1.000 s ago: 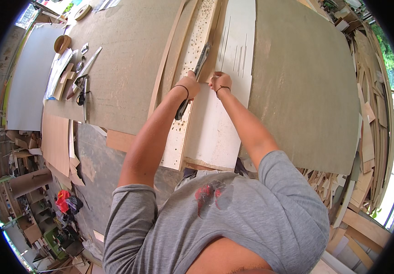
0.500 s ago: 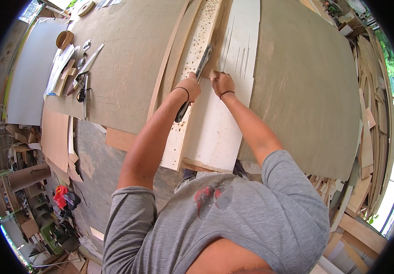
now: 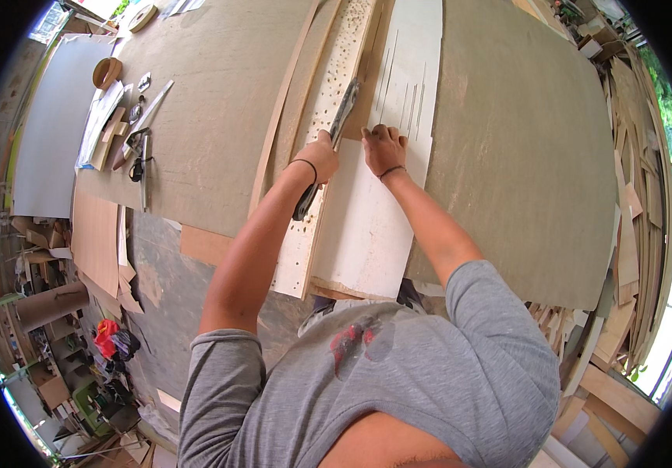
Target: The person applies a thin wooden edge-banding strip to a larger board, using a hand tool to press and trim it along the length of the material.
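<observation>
Tool (image 3: 344,109) clamped in the left hand (image 3: 320,160), over the dotted board (image 3: 341,58) — long axis pointing away, slightly right; right hand (image 3: 385,148), curled by the white board (image 3: 367,210) — grip unclear.

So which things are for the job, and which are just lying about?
For the job, it seems:
long dark tool in the left hand
white board under the right hand
brown strip beside the white board
hole-dotted board

Just lying about, it seems:
papers
brown ring
red cloth
wood scraps
</observation>
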